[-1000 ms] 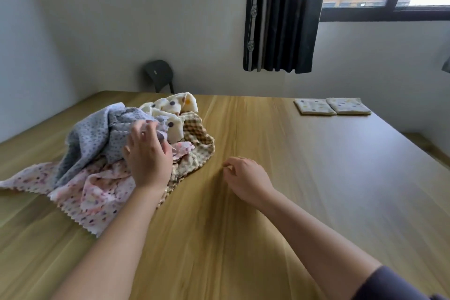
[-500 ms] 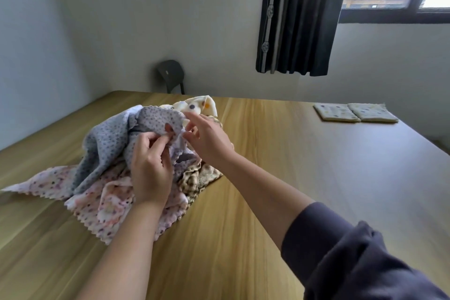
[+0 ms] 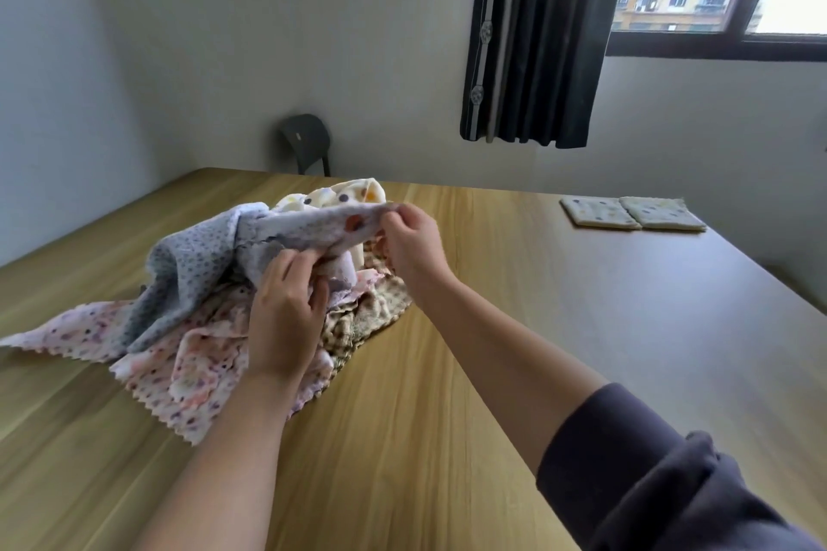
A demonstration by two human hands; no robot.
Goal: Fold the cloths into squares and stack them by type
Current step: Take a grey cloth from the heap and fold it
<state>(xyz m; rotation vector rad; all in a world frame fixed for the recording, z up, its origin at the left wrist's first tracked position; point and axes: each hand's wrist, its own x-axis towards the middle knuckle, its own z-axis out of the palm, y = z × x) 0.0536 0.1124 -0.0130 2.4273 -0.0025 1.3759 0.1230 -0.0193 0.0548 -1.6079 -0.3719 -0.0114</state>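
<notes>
On the near left of the table (image 3: 447, 438) lay a pile of what looked like four loose cloths: a pink cloth (image 3: 197, 367) nearest, a checked cloth (image 3: 364, 320), a grey cloth (image 3: 197, 264) on top and a cream cloth (image 3: 347, 192) behind. Both hands pinched the grey cloth's edge, the left hand (image 3: 286, 318) low over the pile and the right hand (image 3: 414, 244) lifting a corner. It seemed light, soft and limp, and was probably best held by two neighbouring corners. At the far right, two folded squares (image 3: 599, 213) lay side by side.
</notes>
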